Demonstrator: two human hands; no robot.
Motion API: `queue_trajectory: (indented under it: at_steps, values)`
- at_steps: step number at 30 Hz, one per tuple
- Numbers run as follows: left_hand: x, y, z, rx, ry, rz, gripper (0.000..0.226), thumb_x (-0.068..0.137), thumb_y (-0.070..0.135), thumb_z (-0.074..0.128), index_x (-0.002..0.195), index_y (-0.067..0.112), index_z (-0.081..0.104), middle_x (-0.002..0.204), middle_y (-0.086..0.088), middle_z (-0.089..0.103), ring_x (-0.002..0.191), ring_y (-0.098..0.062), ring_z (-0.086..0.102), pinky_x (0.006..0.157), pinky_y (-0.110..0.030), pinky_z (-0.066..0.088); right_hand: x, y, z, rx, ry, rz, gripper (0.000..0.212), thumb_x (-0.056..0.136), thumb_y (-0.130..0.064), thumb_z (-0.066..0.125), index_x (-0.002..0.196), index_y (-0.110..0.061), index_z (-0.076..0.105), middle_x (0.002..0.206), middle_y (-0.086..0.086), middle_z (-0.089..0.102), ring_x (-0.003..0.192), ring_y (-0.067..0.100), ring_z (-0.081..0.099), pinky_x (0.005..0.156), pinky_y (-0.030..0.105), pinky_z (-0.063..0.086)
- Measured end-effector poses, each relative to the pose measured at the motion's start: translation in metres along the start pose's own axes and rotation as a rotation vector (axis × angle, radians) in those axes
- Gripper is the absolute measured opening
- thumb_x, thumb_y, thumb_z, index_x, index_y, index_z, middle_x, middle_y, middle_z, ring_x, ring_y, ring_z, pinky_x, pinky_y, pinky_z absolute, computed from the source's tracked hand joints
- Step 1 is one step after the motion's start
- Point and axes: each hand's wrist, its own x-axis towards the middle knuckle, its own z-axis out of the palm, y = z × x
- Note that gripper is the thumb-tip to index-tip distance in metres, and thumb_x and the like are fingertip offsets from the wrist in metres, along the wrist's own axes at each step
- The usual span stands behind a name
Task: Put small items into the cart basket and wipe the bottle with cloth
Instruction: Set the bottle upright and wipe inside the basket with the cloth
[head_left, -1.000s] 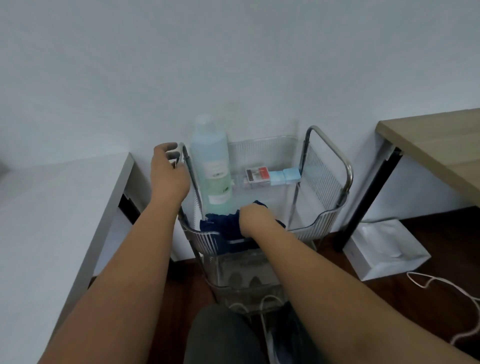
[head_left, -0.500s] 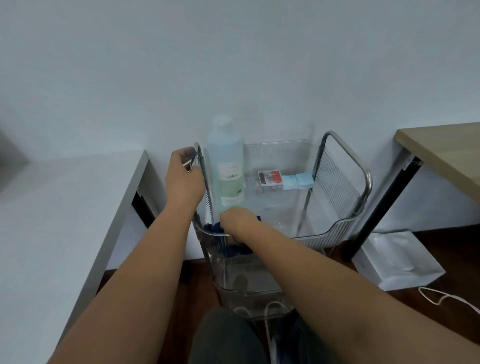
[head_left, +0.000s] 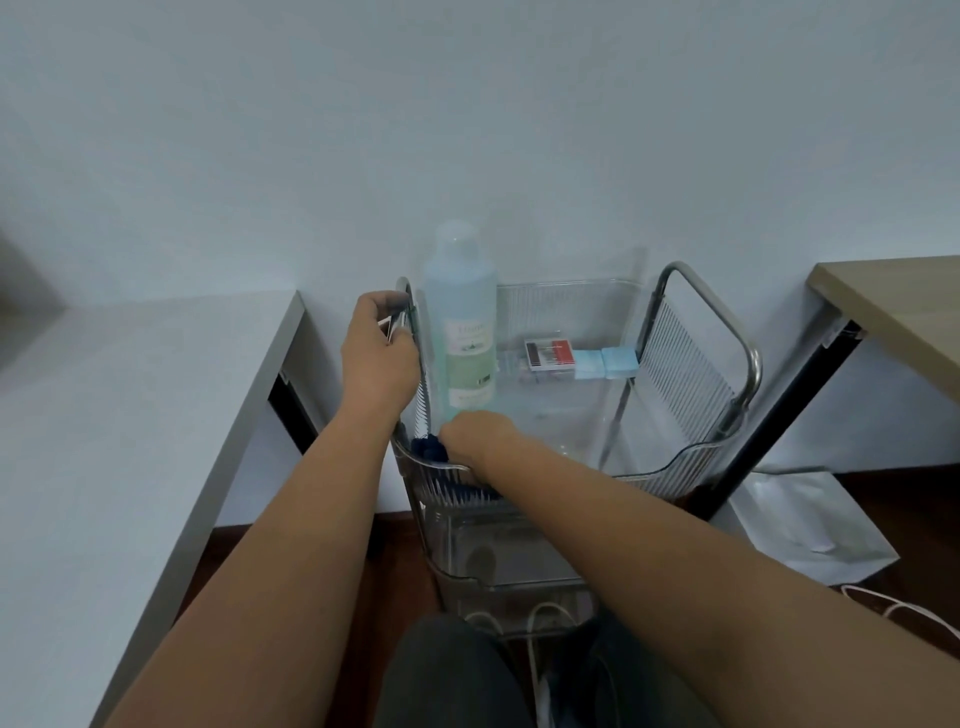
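A tall pale blue bottle (head_left: 461, 317) with a green-white label stands upright at the left side of the clear cart basket (head_left: 691, 457). My left hand (head_left: 378, 358) grips the metal handle on the cart's left side. At the foot of the bottle my right hand (head_left: 478, 434) holds a dark blue cloth (head_left: 430, 451) against the basket floor; most of the cloth is hidden under the hand. At the back of the basket lie a small red and white box (head_left: 549, 354) and a light blue packet (head_left: 605, 362).
A white table (head_left: 119, 415) stands left of the cart, a wooden desk (head_left: 893, 306) with a black leg right of it. A white paper bag (head_left: 810, 525) and a white cable (head_left: 904, 613) lie on the dark floor. My knees are below the cart.
My right hand has slid left with the cloth, from the basket's front middle to the base of the bottle. The view has shifted, so the cart appears further right. The left hand keeps its grip.
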Motion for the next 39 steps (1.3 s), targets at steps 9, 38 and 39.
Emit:
queue_trajectory:
  at_steps: [9,38,39]
  values:
    - [0.0,-0.003,0.0,-0.029,-0.009,0.008,0.039,0.091,-0.005,0.043,0.107,0.028,0.055,0.103,0.024,0.055,0.075,0.028,0.051,0.056,0.0,0.039,-0.042,0.08,0.006,0.144,-0.164,0.355,0.034,0.088,-0.023,0.062,0.115,-0.004,0.059,0.106,0.013,0.061,0.096,0.029,0.059,0.083,0.037,0.049]
    - [0.05,0.034,0.024,0.409,-0.243,0.106,0.077,0.043,0.056,0.09,0.105,0.028,0.055,0.091,0.017,0.057,0.091,-0.011,0.059,0.058,-0.015,0.037,-0.019,0.085,0.028,0.17,0.008,0.5,0.041,0.095,-0.022,0.048,0.136,-0.017,0.045,0.131,0.014,0.041,0.103,0.032,0.057,0.071,0.037,0.046]
    - [0.049,0.034,0.024,0.34,-0.213,0.107,0.076,0.041,0.056,0.09,0.102,0.029,0.054,0.088,0.021,0.055,0.086,-0.007,0.058,0.058,-0.012,0.036,-0.018,0.082,0.029,0.178,-0.009,0.493,0.043,0.095,-0.022,0.048,0.137,-0.015,0.042,0.133,0.015,0.037,0.105,0.034,0.056,0.073,0.037,0.047]
